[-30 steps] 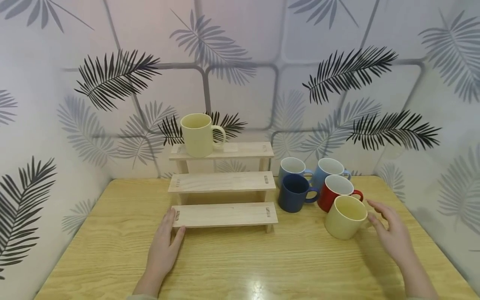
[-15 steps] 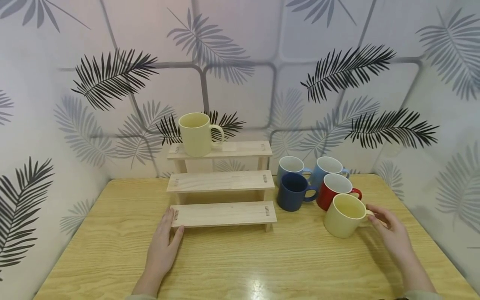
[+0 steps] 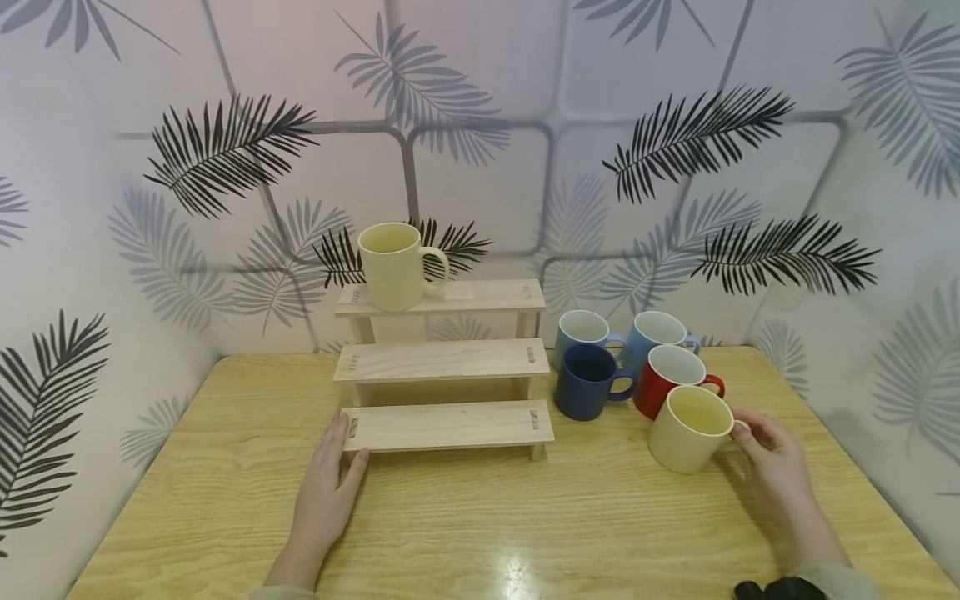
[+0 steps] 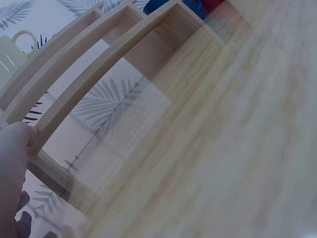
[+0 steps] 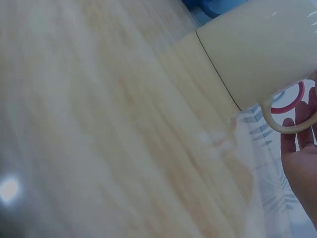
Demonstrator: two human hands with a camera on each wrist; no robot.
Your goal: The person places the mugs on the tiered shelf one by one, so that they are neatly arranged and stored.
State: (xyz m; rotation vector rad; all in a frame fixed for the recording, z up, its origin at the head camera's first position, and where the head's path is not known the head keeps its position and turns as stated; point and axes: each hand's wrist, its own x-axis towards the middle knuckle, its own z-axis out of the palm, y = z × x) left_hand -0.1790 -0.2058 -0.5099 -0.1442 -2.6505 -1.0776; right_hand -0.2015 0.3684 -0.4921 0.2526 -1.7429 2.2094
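We located the right hand (image 3: 772, 458) near the right edge of the wood-grain counter (image 3: 525, 517), its fingers curled round the handle (image 5: 285, 130) of a pale yellow, cylindrical ceramic-looking mug (image 3: 686, 433). This mug stood on the counter, handle directed toward the right edge. Immediately behind it we noted a red mug with white interior (image 3: 660, 387); we could not tell whether the two touched. A dark blue mug (image 3: 585, 387), a light blue mug (image 3: 583, 329) and a second light blue mug (image 3: 660, 329) stood farther toward the back edge.

We found the left hand (image 3: 326, 487) at the left end of the lowest tier of a three-tier pale wooden rack (image 3: 450, 425), fingers extended, unclenched, thumb on its front edge. The top tier carried another pale yellow mug (image 3: 393, 271).
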